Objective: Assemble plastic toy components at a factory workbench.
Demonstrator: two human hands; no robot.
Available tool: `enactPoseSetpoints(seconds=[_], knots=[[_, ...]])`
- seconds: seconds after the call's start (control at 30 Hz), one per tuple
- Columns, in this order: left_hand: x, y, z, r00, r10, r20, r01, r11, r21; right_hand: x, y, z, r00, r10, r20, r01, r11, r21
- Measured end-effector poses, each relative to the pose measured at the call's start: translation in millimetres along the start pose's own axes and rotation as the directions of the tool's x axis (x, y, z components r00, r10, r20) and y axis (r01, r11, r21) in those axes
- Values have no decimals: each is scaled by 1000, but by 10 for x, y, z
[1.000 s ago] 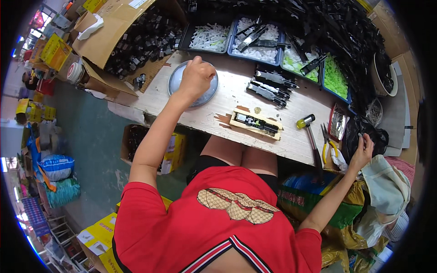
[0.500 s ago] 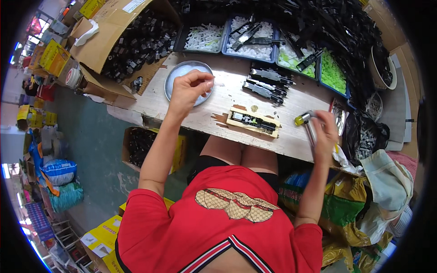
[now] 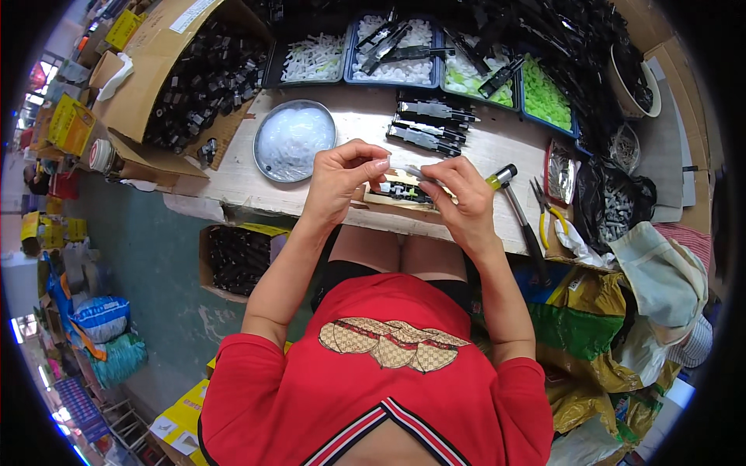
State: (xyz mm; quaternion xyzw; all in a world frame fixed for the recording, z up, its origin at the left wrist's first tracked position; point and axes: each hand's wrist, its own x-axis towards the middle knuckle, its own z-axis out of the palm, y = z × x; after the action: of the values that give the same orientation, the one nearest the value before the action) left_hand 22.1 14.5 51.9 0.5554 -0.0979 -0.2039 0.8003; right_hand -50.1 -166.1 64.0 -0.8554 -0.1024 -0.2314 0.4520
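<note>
My left hand is closed in a pinch above a cream-coloured holder near the table's front edge. What its fingertips hold is too small to make out. Opposite it, my right hand pinches a small grey piece, its tip close to the left fingers. A black mechanism with pale and green parts lies in the holder, partly hidden by both hands. To the right rests a hammer with a yellow-green band near its head. Behind the left hand stands a round metal dish with pale, plastic-like contents.
Several black assemblies lie stacked behind the hands. Trays of white pieces and green pieces line the back. A carton of black parts stands left. Yellow-handled pliers lie right, beside a black bag.
My left hand has moved from the dish rightward to the holder. My right hand has come away from beside the hammer, moving left, and now pinches a grey piece. The view has shifted slightly.
</note>
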Motion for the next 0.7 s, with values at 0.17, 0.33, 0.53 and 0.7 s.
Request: enactPoseSetpoints(seconds=[0.17,0.33,0.53,0.7], knots=[[-32,-34,39,992,127,25,-129,982,135,-28,10,0,999,-34,-4,33,998,-61],[4,-87,18,865,414,284,-499,772,393,-55,72,-75,945,281,167,-318,912,261],[-16,-124,82,882,329,338,-450,803,391,-110,156,-142,852,422,310,-513,794,327],[-38,-229,109,865,338,371,-481,766,425,-155,170,-183,779,498,380,-624,672,398]])
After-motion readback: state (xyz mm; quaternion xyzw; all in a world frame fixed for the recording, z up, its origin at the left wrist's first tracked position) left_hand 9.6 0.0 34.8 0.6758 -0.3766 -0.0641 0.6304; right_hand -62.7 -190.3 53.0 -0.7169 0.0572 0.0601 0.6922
